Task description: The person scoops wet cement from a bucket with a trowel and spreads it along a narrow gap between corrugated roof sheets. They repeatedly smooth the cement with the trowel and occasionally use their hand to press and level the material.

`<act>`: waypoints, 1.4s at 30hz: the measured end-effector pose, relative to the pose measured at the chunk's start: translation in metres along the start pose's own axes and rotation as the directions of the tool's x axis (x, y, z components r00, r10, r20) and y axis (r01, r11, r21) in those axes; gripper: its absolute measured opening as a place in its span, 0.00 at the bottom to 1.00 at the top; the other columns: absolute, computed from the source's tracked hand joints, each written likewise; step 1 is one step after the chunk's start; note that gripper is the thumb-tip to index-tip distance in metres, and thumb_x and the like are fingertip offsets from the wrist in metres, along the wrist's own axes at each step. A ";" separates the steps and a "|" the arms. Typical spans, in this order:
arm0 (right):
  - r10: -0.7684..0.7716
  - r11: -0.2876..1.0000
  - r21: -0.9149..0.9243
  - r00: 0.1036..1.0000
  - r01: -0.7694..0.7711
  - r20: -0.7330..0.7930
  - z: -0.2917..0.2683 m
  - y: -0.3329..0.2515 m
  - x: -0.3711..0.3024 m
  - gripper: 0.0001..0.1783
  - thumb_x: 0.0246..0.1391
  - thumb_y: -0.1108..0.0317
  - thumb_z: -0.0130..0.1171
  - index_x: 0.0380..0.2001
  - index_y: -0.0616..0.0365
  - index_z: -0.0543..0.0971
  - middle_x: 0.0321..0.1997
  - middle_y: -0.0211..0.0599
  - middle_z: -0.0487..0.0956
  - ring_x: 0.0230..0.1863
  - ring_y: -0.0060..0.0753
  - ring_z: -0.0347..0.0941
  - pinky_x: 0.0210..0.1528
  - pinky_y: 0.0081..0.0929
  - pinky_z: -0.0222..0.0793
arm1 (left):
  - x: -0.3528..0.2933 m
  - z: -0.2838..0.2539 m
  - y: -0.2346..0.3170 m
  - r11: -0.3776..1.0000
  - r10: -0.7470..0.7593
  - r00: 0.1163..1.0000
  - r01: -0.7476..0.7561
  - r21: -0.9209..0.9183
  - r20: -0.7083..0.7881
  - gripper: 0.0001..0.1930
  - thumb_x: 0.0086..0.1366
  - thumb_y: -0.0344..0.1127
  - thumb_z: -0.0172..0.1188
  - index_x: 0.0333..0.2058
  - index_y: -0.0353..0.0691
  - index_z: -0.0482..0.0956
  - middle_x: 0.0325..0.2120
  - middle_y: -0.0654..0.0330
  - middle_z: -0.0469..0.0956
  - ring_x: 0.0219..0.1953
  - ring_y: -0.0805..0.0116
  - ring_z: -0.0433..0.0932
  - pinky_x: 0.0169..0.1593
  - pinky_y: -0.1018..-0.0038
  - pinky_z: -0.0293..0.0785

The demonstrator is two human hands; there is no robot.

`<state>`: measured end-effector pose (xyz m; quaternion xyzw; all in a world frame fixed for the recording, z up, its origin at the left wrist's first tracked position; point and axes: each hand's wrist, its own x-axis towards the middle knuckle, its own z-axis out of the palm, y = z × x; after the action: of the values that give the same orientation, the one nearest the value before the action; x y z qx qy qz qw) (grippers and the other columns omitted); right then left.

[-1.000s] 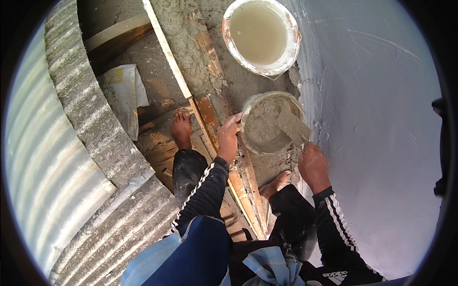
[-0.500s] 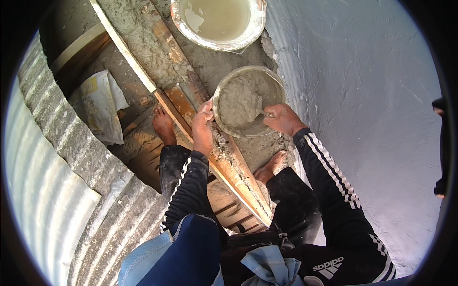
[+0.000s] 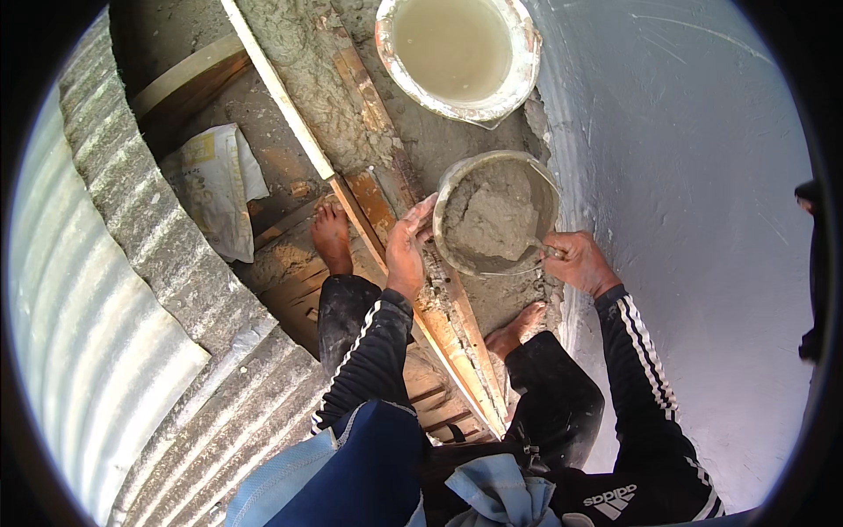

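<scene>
A round bucket (image 3: 450, 250) of wet grey mortar (image 3: 492, 211) stands in front of me near the wall. At its left side my left hand (image 3: 407, 253) is against the rim and outer wall, fingers reaching along it and partly hidden. My right hand (image 3: 580, 263) is closed round the handle of a trowel (image 3: 553, 252) at the bucket's right rim. The trowel's blade is sunk in the mortar and mostly hidden. Beyond stands a larger bucket (image 3: 525, 66) of cloudy water, its rim splashed with white.
A smooth grey wall (image 3: 702, 220) rises close on my right. Long wooden boards (image 3: 290, 114) run between my bare feet (image 3: 331, 237). Corrugated sheets (image 3: 132, 325) curve along the left, near a crumpled white sack (image 3: 215, 189). Rough mortar (image 3: 307, 61) covers the ground ahead.
The view has shifted, so everything sits further right and slightly lower. My right hand has moved the trowel toward the bucket's right rim, and the mortar is heaped toward the middle.
</scene>
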<state>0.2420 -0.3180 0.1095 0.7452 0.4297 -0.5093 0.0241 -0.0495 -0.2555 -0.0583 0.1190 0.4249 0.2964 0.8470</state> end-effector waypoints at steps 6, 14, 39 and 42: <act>0.070 0.962 0.269 0.994 -0.046 -0.081 0.032 -0.105 0.009 0.12 0.54 0.69 0.64 0.38 0.66 0.81 0.24 0.42 0.76 0.26 0.29 0.72 0.32 0.35 0.70 | -0.009 -0.006 0.001 0.995 -0.077 0.941 0.051 -0.087 -0.329 0.30 0.72 0.48 0.48 0.62 0.29 0.74 0.58 0.49 0.79 0.58 0.55 0.77 0.62 0.58 0.72; -0.250 0.957 0.051 0.899 0.286 -0.360 0.098 -0.251 0.157 0.20 0.61 0.70 0.57 0.50 0.76 0.69 0.51 0.74 0.74 0.51 0.71 0.77 0.55 0.54 0.74 | -0.022 -0.026 0.002 0.977 -0.047 0.919 -0.039 -0.209 -0.392 0.17 0.77 0.40 0.47 0.51 0.36 0.79 0.47 0.54 0.82 0.47 0.61 0.82 0.52 0.63 0.79; -0.156 0.974 0.091 0.903 0.208 -0.400 0.103 -0.193 0.096 0.23 0.61 0.70 0.61 0.55 0.67 0.67 0.52 0.64 0.72 0.53 0.72 0.75 0.54 0.58 0.74 | -0.081 0.008 -0.090 0.952 -0.211 0.938 0.261 0.162 -0.274 0.16 0.78 0.33 0.55 0.60 0.34 0.77 0.49 0.56 0.84 0.52 0.64 0.81 0.58 0.70 0.75; -0.234 0.952 0.061 0.841 0.300 -0.487 0.105 -0.203 0.151 0.18 0.63 0.70 0.58 0.52 0.66 0.68 0.51 0.63 0.72 0.53 0.71 0.75 0.55 0.57 0.74 | -0.083 0.017 -0.098 0.960 -0.275 0.904 0.275 -0.047 -0.328 0.14 0.79 0.33 0.54 0.57 0.34 0.79 0.48 0.58 0.85 0.46 0.69 0.80 0.53 0.71 0.76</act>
<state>0.0462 -0.1474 0.0227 0.7795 0.4867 -0.3375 -0.2038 -0.0349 -0.3827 -0.0387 0.0064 0.5738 0.1896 0.7967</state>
